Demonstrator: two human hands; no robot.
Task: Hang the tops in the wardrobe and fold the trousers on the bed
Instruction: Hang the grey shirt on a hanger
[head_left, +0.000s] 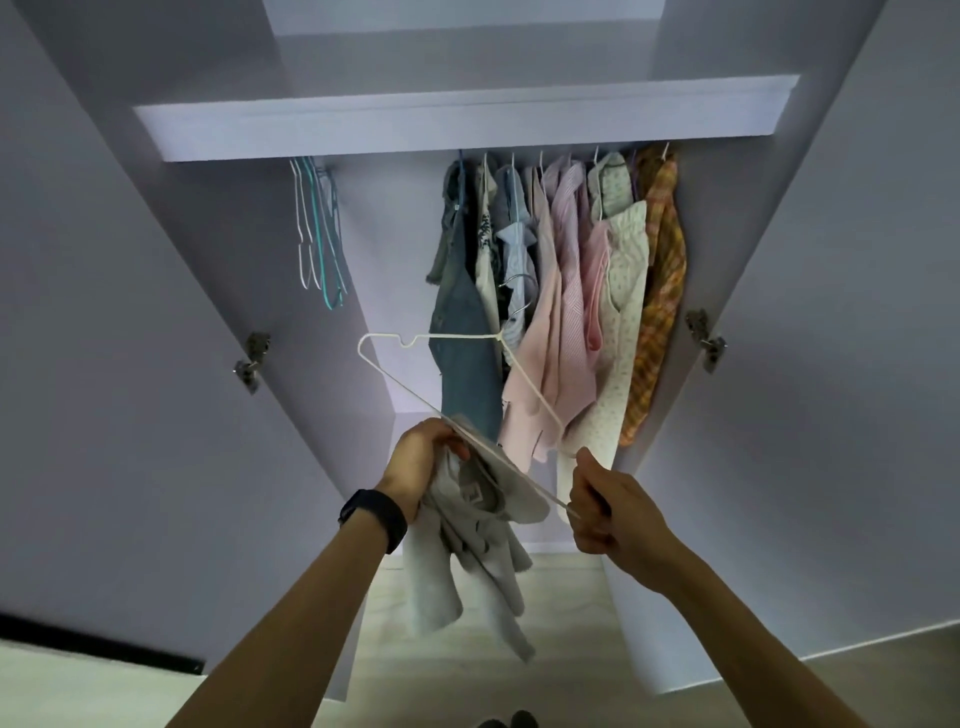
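Wardrobe (779, 260) doors stood wide open, pale lilac inside, with light floor (561, 613) at the bottom. Under the shelf (457, 124), right half: a packed row of hung tops (561, 291) in denim, blue, pink, floral and orange check. Under the shelf, left end: a small bunch of spare hangers (317, 234), bare.

Well below the shelf, in front of the opening, a person held one grey top (467, 545) and a white hanger (452, 335). The left hand (421, 462), with a dark wristband (374, 514) on that wrist, had its fingers curled round the bunched neck of the grey top and touched the hanger's long bar. The right hand (608, 504) pinched the hanger's near corner between thumb and fingers. The hanger was tilted, its hook pointing up towards the shelf. The grey top drooped from the left hand, mostly crumpled. The bar seemed to enter the fabric, but I could not tell how far.

Progress, as I judged it: a good number of tops were hung, and this one was mid-threading, neither on the hanger properly nor up under the shelf. Left to do: seat it on the hanger and hook it on. No trousers or bed were in view, so the state of the folding could not be told.
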